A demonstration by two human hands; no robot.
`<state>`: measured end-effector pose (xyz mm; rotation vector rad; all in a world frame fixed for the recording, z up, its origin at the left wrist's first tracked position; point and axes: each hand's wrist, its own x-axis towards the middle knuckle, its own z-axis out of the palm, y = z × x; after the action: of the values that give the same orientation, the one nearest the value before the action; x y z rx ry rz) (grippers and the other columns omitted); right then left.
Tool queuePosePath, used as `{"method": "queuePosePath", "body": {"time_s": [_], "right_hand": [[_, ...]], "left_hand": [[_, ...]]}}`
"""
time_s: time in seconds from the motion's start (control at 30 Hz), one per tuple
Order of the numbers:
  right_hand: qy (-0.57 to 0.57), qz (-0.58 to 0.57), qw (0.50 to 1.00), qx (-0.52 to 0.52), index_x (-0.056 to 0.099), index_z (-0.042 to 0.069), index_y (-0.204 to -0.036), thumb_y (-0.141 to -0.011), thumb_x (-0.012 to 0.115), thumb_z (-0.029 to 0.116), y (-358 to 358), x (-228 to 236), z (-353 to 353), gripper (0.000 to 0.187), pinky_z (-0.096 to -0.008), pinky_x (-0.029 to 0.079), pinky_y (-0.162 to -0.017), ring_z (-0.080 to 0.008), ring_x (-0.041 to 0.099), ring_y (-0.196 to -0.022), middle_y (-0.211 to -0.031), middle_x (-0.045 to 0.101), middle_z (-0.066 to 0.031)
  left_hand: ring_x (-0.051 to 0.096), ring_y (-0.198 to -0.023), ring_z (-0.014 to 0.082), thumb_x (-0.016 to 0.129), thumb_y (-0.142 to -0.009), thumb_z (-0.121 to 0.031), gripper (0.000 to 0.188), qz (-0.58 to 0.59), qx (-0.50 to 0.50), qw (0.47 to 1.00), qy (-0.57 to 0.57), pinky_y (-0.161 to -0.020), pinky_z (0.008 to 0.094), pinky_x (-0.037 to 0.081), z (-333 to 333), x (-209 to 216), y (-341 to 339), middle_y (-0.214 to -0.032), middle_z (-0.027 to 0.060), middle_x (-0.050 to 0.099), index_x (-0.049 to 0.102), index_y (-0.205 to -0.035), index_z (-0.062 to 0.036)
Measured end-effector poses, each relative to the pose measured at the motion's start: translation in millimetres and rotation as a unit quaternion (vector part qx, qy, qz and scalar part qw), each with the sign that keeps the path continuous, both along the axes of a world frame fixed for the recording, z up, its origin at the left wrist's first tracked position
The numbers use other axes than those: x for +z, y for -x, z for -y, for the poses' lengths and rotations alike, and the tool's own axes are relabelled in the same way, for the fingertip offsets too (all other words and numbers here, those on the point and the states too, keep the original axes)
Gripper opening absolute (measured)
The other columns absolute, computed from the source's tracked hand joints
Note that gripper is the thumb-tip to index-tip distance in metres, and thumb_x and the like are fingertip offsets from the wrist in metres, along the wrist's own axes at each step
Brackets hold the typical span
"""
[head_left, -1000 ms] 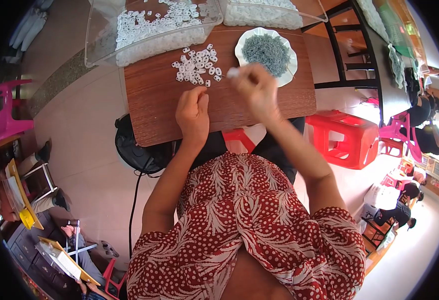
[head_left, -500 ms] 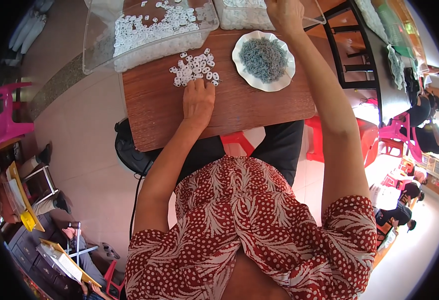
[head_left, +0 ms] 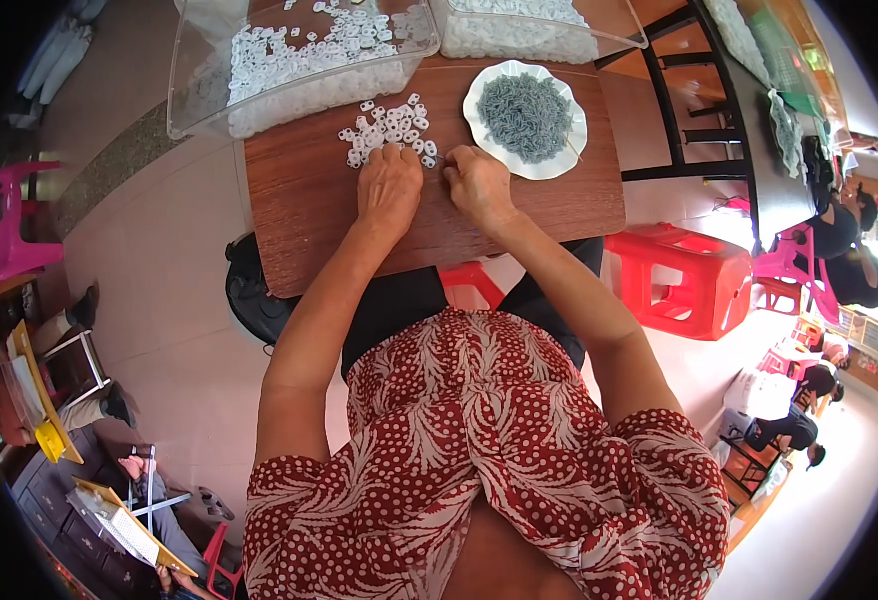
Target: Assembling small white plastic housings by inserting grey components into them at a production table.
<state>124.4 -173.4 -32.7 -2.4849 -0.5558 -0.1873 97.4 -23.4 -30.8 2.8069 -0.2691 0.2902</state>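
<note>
On the brown wooden table, a loose pile of small white plastic pieces with holes (head_left: pixel 384 128) lies in front of my left hand (head_left: pixel 390 182). Its fingers curl closed at the near edge of the pile; anything under them is hidden. Just to its right, my right hand (head_left: pixel 481 188) is closed in a pinch. A thin, dark bit shows by its fingertips, too small to name. Beyond my right hand stands a white wavy-rimmed plate (head_left: pixel 556 165) heaped with small grey-blue slender pieces (head_left: pixel 525 115).
A clear plastic bin (head_left: pixel 304 98) of white pieces overhangs the table's far left, with a second clear bin (head_left: pixel 519 42) beside it. A red plastic stool (head_left: pixel 681 280) stands right of the table (head_left: pixel 309 235). A black-framed table (head_left: pixel 769 180) is farther right.
My right hand has come back from the far right bin to the near side of the table, beside my left hand. The left hand has shifted only slightly.
</note>
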Motion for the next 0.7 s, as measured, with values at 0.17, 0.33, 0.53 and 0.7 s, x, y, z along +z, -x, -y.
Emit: {"method": "queuePosePath", "body": {"time_s": [0.17, 0.33, 0.53, 0.7], "right_hand": [[0.047, 0.019, 0.998, -0.029, 0.053, 0.003, -0.072, -0.069, 0.061, 0.007, -4, -5, -13, 0.009, -0.0422, 0.048, -0.061, -0.0339, 0.059, -0.069, -0.070, 0.058, -0.0159], [0.088, -0.009, 0.995, -0.043, 0.058, 0.003, -0.077, -0.074, 0.060, 0.010, -12, -6, -18, 0.008, -0.0436, 0.047, -0.062, -0.0362, 0.059, -0.068, -0.073, 0.061, -0.0183], [0.062, -0.055, 0.997, 0.004, 0.057, 0.002, -0.076, -0.075, 0.058, 0.010, -14, -4, -16, 0.008, -0.0431, 0.047, -0.063, -0.0360, 0.060, -0.070, -0.075, 0.062, -0.0198], [-0.058, -0.032, 0.998, -0.012, 0.060, 0.003, -0.082, -0.078, 0.060, 0.011, -2, -1, -8, 0.009, -0.0405, 0.048, -0.065, -0.0348, 0.061, -0.074, -0.080, 0.063, -0.0170]], "left_hand": [[0.057, -0.077, 0.0292, 0.055, -0.071, -0.003, 0.006, 0.038, 0.003, 0.999, -0.015, -0.065, 0.0343, 0.050, 0, -3, 2, -0.080, 0.0160, 0.056, 0.055, -0.077, -0.0002], [0.057, -0.076, 0.0287, 0.054, -0.071, -0.003, 0.005, 0.060, 0.012, 0.998, 0.005, -0.064, 0.0343, 0.050, 0, -3, 8, -0.078, 0.0152, 0.055, 0.054, -0.076, -0.0014], [0.054, -0.078, 0.0298, 0.068, -0.068, -0.006, 0.016, 0.056, 0.055, 0.992, 0.103, -0.065, 0.0399, 0.047, -4, 1, 33, -0.079, 0.0118, 0.053, 0.056, -0.077, -0.0048], [0.056, -0.073, 0.0262, 0.069, -0.069, -0.008, 0.013, 0.053, 0.113, 0.969, 0.213, -0.061, 0.0373, 0.045, -16, 3, 54, -0.075, 0.0102, 0.055, 0.059, -0.074, -0.0039]]}}
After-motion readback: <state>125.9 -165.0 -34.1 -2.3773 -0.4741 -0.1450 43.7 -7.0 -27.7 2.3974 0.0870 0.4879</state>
